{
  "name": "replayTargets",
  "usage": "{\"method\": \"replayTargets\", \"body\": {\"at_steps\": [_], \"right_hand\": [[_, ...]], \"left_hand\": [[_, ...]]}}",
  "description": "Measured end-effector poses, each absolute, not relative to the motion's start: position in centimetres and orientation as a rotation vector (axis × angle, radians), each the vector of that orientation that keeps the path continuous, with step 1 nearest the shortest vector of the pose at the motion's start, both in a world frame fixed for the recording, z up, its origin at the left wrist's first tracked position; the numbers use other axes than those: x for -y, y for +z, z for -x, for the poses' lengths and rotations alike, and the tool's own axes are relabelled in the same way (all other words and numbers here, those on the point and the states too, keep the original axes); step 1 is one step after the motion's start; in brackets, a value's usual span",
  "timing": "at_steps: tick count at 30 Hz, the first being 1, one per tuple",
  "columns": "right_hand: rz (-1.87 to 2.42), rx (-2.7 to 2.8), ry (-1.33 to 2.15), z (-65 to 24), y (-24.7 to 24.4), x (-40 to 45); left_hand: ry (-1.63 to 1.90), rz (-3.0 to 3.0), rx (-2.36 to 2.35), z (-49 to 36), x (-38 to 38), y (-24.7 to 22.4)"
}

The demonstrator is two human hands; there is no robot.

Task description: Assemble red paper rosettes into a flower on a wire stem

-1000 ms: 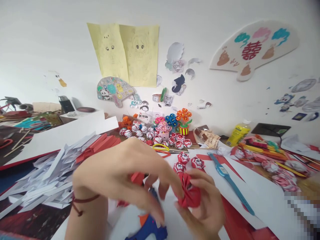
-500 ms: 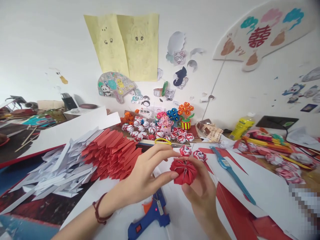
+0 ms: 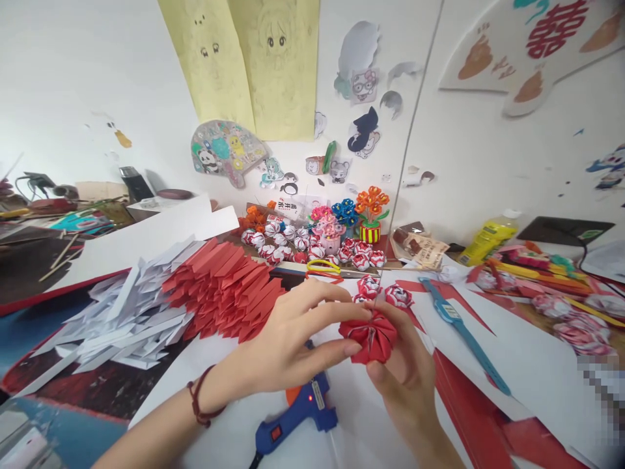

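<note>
A red folded-paper flower (image 3: 370,337) is held up between my two hands, its pleats meeting at the centre. My left hand (image 3: 297,335) pinches its left side with thumb and fingertips, and a dark cord bracelet circles that wrist. From the right, my right hand (image 3: 407,365) grips the flower between thumb and fingers. Below the hands a blue glue gun (image 3: 297,410) lies on white paper, its small red light lit. Just behind the flower sit red-and-white paper flowers (image 3: 399,295).
Left of my hands are piles of folded red strips (image 3: 222,290) and white strips (image 3: 131,312). A blue wristwatch (image 3: 452,316) lies on the right. Finished paper flowers (image 3: 317,251) fill a tray by the wall. A yellow bottle (image 3: 491,238) stands at the back right.
The view has tilted down and shifted slightly left, so most things appear a little further right. Both hands keep their hold on the red paper flower, with little change in grip.
</note>
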State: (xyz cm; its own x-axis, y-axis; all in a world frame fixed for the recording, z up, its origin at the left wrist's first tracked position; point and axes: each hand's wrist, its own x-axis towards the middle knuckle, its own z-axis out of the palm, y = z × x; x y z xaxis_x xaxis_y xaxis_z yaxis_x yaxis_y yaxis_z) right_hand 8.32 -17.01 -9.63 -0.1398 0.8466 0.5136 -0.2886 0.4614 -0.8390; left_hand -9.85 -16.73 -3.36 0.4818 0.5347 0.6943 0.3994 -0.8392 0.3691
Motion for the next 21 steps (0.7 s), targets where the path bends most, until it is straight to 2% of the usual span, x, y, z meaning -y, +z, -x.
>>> {"method": "replayTargets", "body": {"at_steps": [16,21], "right_hand": [[0.54,1.391,1.045,-8.35,-9.49,16.92],[0.554,1.373,1.079,-8.39,-9.29,17.19]], "left_hand": [[1.294,-2.584,-0.798,9.86,16.79,-3.32],[1.438,-2.697,-0.813,9.76,16.73,-3.53]]}}
